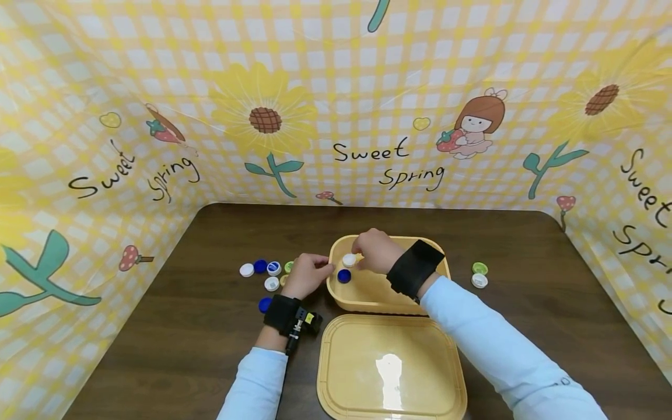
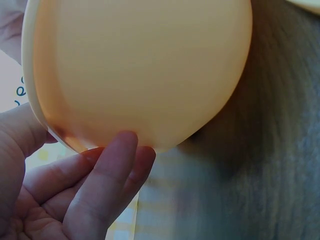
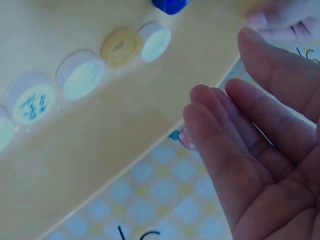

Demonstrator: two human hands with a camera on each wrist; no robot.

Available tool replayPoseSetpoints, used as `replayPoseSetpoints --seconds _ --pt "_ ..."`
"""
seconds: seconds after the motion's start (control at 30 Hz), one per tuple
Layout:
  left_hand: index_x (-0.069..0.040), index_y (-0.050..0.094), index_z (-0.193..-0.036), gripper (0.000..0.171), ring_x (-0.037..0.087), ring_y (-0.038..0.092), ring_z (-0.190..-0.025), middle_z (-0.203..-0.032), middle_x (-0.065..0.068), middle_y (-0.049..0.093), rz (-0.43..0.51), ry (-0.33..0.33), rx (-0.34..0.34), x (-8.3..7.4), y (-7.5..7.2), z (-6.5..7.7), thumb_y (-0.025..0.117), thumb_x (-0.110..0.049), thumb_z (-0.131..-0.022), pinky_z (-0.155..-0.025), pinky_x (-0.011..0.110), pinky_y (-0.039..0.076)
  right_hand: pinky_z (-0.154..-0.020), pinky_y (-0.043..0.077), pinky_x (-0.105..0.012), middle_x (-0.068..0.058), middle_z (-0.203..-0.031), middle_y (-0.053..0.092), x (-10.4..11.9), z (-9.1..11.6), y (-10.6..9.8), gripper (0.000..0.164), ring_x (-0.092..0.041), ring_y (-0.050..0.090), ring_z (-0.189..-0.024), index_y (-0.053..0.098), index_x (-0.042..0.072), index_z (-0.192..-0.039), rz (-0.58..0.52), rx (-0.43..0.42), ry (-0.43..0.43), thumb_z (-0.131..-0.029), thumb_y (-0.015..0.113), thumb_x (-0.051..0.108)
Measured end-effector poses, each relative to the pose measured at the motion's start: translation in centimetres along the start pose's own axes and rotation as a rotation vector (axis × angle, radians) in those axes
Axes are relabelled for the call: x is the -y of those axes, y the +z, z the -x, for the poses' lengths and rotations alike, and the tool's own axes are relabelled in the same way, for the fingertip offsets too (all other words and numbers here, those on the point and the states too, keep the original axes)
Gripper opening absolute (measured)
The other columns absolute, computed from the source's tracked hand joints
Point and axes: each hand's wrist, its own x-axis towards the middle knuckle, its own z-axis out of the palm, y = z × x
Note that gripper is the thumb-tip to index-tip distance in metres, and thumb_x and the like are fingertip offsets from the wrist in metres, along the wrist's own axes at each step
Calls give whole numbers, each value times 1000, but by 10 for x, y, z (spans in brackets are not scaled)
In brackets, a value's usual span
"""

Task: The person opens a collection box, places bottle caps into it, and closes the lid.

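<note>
Bottle caps [image 1: 271,284] lie loose on the table [image 1: 173,326] at left, beside our left hand [image 1: 306,275], which pinches the yellow bin [image 1: 378,304] by its left rim; if we tug, it could tilt and slide the inner caps [image 1: 343,276]. Our right hand [image 1: 378,252], loosely open and empty, hovers beside these, where a brushing fingertip might scatter their row, left of the outlying pair [image 1: 479,281].

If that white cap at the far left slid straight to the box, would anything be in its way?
Yes. Right of the white cap comes a blue cap, then more caps, then the left hand at the raised side of the box.
</note>
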Motion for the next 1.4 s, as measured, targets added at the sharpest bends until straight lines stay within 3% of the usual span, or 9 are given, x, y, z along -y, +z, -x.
replayPoseSetpoints --seconds 0.6,0.97,1.4 --pt "-1 73 -110 26 15 62 -74 -93 8 70 -4 -26 -4 3 1 -1 68 -17 -90 -66 28 53 -83 51 -39 -17 -108 68 -32 48 -42 32 -29 64 -97 70 -2 -113 -90 -98 163 -83 76 8" --pt "-1 73 -109 27 16 62 -78 -96 8 71 -20 -16 -12 3 1 -1 69 -18 -89 -68 29 52 -81 52 -42 -18 -100 70 -58 77 -51 28 -30 65 -92 72 -4 -106 -60 -185 176 -81 78 5" --pt "-1 73 -110 27 16 62 -79 -96 9 71 -35 1 -15 5 1 -3 69 -19 -89 -70 31 52 -80 53 -45 -22 -103 68 -93 117 -57 32 -34 65 -93 68 -7 -112 -109 -203 313 -85 74 8"
